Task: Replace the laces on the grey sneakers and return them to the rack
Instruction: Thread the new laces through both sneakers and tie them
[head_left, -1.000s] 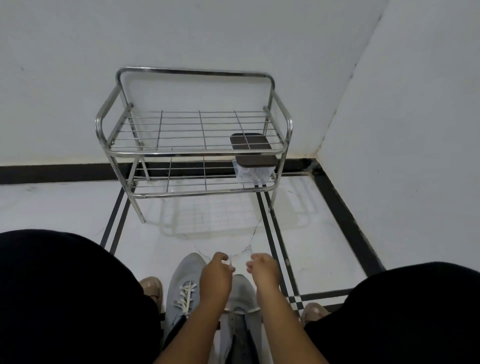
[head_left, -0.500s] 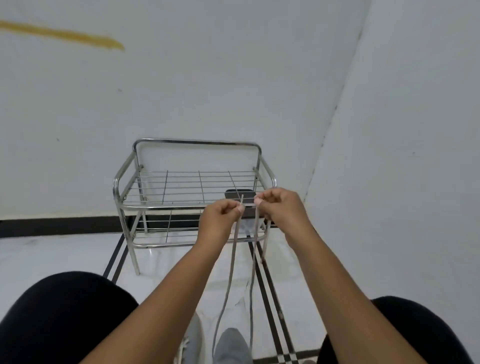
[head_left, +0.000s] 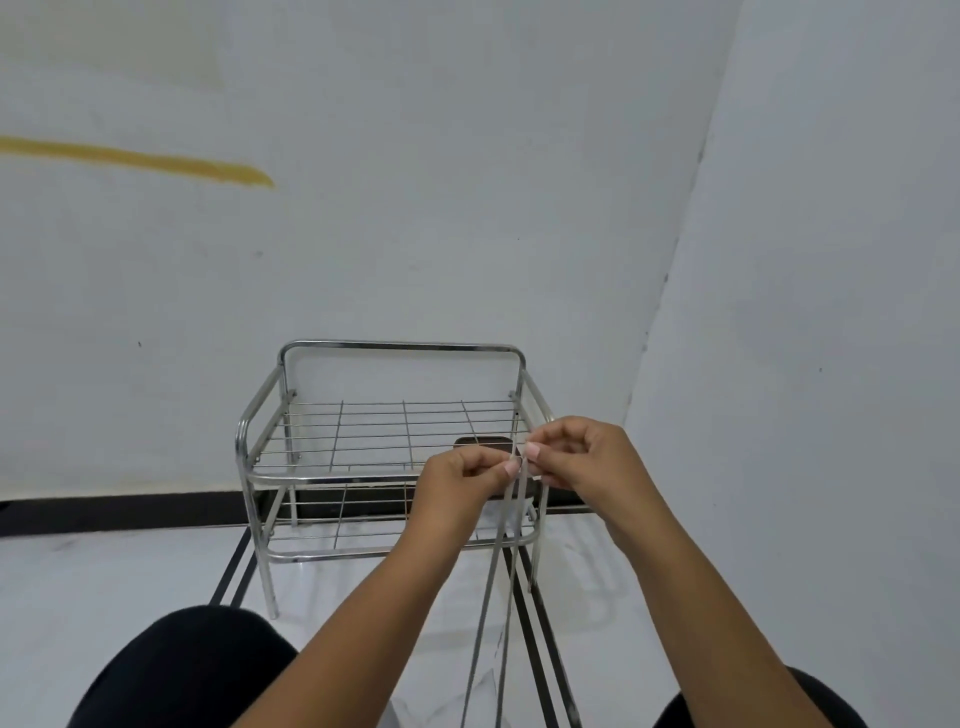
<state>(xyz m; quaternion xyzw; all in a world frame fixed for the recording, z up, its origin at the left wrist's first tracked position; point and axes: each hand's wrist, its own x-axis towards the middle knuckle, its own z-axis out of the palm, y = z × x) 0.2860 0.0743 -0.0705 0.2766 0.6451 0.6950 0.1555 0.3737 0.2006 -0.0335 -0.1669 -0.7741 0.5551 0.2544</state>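
Bare forearms without sleeves, left hand (head_left: 457, 475) and right hand (head_left: 582, 452) ringless, black trousers (head_left: 197, 670) over both knees.

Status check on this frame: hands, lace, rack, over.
Left hand and right hand each pinch a lace end, raised together. Strands hang taut toward the floor. Rack behind, no sneakers on it. Nothing in the way.
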